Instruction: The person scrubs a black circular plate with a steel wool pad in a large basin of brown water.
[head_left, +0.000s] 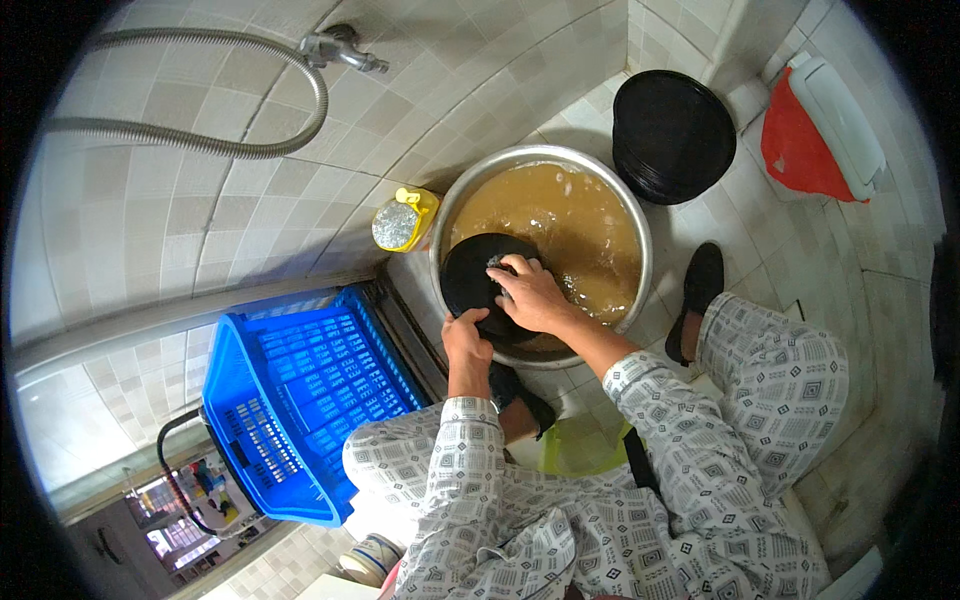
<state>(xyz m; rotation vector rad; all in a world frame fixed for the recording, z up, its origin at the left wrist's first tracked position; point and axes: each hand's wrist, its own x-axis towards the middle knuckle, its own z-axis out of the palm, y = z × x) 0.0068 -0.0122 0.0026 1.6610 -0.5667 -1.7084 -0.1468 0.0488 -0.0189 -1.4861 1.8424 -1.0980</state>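
In front of me a wide metal basin (643, 247) holds murky brown water (540, 202) with some foam and bubbles. A round black plate or tray (471, 271) is tilted at the basin's near left side, partly over the water. My left hand (468, 341) grips its near edge, thumb on top. Pressed to its face, my right hand (531, 294) holds a grey scouring pad (496, 262), mostly hidden by the fingers. Past the basin's far right rim stands a stack of round black plates or trays (673, 135).
A yellow-capped plastic jug (405, 219) stands against the tiled wall beside the basin. At left is a blue plastic basket (300, 405). A tap (341, 51) with a metal hose (319, 97) is on the wall. A red and white container (817, 135) sits far right.
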